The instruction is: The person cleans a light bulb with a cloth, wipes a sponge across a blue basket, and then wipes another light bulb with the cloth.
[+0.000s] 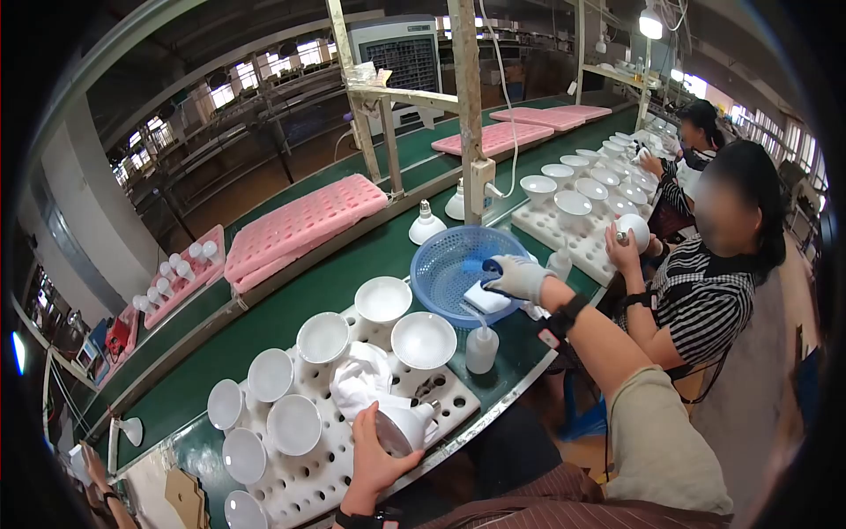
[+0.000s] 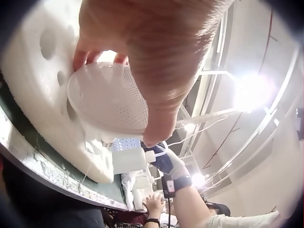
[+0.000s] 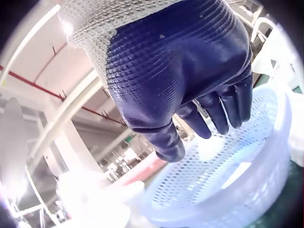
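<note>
My bare left hand (image 1: 377,458) grips a reflector lamp bulb (image 1: 407,430) by its wide rim at the front edge of a white foam tray (image 1: 295,498). The bulb's metal screw base points right in the head view, and its textured face (image 2: 107,97) shows in the left wrist view. A crumpled white cloth (image 1: 359,377) lies just behind the bulb. My right hand (image 1: 522,279), in a grey glove with a dark blue palm, hangs over a blue perforated basket (image 1: 432,297). Its fingers (image 3: 216,111) are loosely bent with nothing between them. A white block-like thing (image 1: 487,297) sits below it.
Several bulbs stand face up in the foam tray, such as one bulb (image 1: 423,340) near the basket. A squeeze bottle (image 1: 481,350) stands by the table edge. Pink foam trays (image 1: 304,225) lie behind a rail. People (image 1: 723,256) work at the right, beside another bulb-filled tray.
</note>
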A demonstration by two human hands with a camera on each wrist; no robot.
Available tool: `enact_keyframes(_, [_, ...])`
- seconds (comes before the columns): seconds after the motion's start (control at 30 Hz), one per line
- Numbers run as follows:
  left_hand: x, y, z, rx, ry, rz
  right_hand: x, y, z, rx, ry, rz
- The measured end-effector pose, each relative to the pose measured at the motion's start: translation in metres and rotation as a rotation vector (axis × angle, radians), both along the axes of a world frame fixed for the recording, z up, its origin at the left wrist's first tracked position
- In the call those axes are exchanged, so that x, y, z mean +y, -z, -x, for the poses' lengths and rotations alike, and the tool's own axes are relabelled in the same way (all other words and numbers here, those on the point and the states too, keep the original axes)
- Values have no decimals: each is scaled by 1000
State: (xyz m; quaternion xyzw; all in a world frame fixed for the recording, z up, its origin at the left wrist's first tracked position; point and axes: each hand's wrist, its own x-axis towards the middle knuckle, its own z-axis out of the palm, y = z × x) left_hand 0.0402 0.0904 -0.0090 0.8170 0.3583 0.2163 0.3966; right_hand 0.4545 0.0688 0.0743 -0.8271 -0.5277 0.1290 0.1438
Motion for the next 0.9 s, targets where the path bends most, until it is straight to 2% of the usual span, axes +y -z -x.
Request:
enact_keyframes(0.07, [1, -1, -1, 22, -8, 26, 21, 14, -2, -80, 20, 258])
enact_keyframes(0.27, [3, 3, 1, 66, -15, 21, 58, 70, -6, -146, -65, 497])
enact_keyframes(0.37, [2, 2, 0, 64, -12, -18, 57, 71, -10, -94, -8, 373])
enact_keyframes(0.43, [2, -2, 0, 58, -10, 79, 57, 78, -29, -10, 62, 275])
enact_keyframes(0.5, [2, -1, 0, 42, -1, 72, 48, 86, -55, 455, 81, -301])
enact_keyframes(0.57, [3, 2, 1, 32, -6, 53, 16, 61, -51, 1500, 111, -477])
enact_keyframes(0.63, [4, 3, 0, 8, 7, 61, -10, 39, -33, 1796, -141, -618])
enact_keyframes(0.67, [6, 6, 1, 26, 16, 35, -23, 25, -23, 1994, -240, -598])
enact_keyframes(0.8, [1, 7, 3, 7, 4, 38, -62, 3, 9, 1954, -370, -671])
enact_keyframes(0.9, [0, 7, 1, -1, -5, 6, -85, -9, 35, 1976, -412, -547])
